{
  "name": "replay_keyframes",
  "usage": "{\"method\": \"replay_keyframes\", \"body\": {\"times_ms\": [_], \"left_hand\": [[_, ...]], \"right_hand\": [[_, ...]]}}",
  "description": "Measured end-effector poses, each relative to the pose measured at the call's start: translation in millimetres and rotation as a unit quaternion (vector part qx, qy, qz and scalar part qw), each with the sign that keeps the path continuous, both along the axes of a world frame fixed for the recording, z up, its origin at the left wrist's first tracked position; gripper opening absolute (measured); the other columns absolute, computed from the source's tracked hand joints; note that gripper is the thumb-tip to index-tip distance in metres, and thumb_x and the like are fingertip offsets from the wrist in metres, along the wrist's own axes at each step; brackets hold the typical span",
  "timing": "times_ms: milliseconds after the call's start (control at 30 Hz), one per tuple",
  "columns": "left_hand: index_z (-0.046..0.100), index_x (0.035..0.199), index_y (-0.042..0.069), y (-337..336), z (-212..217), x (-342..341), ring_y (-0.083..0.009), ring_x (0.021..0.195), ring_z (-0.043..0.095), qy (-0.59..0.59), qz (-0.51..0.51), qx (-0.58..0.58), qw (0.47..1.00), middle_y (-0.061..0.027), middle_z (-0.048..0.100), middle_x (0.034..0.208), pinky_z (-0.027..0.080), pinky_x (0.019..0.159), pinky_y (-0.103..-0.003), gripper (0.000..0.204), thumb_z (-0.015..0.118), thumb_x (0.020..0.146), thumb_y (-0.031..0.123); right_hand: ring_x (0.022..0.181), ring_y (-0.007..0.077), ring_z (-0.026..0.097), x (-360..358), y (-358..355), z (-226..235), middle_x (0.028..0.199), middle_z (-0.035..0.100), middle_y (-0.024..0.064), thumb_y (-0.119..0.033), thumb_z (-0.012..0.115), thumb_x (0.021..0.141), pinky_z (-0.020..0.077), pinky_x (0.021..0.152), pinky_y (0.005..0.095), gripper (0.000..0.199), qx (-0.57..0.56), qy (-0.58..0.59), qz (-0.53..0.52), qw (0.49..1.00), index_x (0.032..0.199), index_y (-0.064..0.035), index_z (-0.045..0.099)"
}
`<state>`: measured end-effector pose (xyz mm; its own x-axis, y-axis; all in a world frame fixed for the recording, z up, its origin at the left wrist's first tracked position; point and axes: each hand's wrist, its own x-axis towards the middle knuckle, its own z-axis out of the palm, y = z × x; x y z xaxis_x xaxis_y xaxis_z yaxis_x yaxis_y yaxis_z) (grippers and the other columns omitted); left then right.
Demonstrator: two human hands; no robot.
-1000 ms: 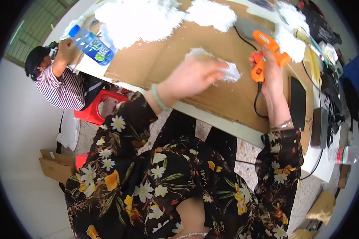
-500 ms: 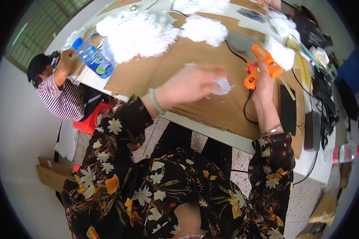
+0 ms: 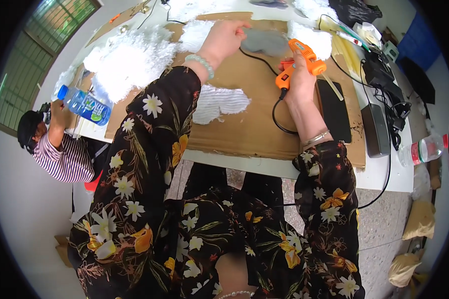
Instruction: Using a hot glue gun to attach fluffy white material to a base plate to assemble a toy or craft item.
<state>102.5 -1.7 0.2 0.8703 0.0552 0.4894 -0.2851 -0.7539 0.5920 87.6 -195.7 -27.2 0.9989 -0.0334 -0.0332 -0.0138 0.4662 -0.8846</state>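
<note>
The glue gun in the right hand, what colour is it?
The glue gun is orange with a black cord, gripped by the right hand; the head view shows it best.

Glue gun [image 3: 300, 61]: bright orange body, black cord. Cardboard sheet [image 3: 257, 124]: plain brown. Fluffy stuffing pile [image 3: 129, 62]: white; the flat fabric piece [image 3: 218, 103] beside it, white too. Felt cutout [image 3: 265, 41]: grey. Wearer's sleeves [image 3: 144, 144]: black with white, yellow and orange flowers. Bead bracelet [image 3: 200, 62]: pale green. Water bottle [image 3: 84, 105]: clear, blue cap and label. Neighbouring person's shirt [image 3: 62, 160]: pink-and-white stripes.
</note>
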Motion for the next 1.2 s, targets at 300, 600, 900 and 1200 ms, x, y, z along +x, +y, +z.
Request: {"method": "replay_keyframes", "body": {"times_ms": [300, 600, 900, 1200], "left_hand": [[0.065, 0.096, 0.009, -21, -28, 33, -0.0294, 0.078, 0.062, -0.063, -0.007, 0.151, 0.987, -0.0113, 0.064, 0.081, 0.049, 0.072, -0.038, 0.020, 0.058, 0.080, 0.018], [0.065, 0.076, 0.008, -12, -35, 42, -0.0297, 0.074, 0.062, -0.029, -0.032, 0.364, 0.930, -0.0112, 0.064, 0.078, 0.050, 0.066, -0.040, 0.012, 0.057, 0.075, 0.016], [0.063, 0.065, 0.009, -16, -17, 28, -0.0294, 0.070, 0.064, -0.071, -0.062, 0.442, 0.892, -0.0104, 0.064, 0.072, 0.050, 0.058, -0.040, 0.010, 0.055, 0.071, 0.012], [0.066, 0.068, 0.012, -6, -17, 30, -0.0291, 0.074, 0.063, 0.025, -0.024, 0.265, 0.964, -0.0108, 0.065, 0.075, 0.049, 0.063, -0.039, 0.011, 0.057, 0.074, 0.015]], "right_hand": [[0.058, 0.0167, 0.056, 7, -12, 3, 0.074, 0.056, 0.0062, -0.025, 0.054, 0.088, 0.0442, 0.049, 0.0293, 0.025, 0.018, 0.036, -0.055, 0.998, 0.102, -0.0055, 0.050], [0.058, 0.0168, 0.056, 11, -3, -7, 0.073, 0.059, 0.0090, -0.024, 0.054, 0.088, 0.0453, 0.050, 0.0288, 0.026, -0.010, -0.002, -0.042, 0.999, 0.106, -0.0056, 0.050], [0.062, 0.0161, 0.056, 16, -5, -17, 0.078, 0.058, 0.0086, -0.031, 0.051, 0.090, 0.0467, 0.052, 0.0276, 0.033, -0.054, -0.007, -0.019, 0.998, 0.107, -0.0033, 0.053], [0.066, 0.0145, 0.056, 1, 9, 0, 0.080, 0.059, 0.0080, -0.032, 0.048, 0.091, 0.0442, 0.052, 0.0259, 0.036, -0.063, -0.004, -0.008, 0.998, 0.115, -0.0052, 0.053]]}}
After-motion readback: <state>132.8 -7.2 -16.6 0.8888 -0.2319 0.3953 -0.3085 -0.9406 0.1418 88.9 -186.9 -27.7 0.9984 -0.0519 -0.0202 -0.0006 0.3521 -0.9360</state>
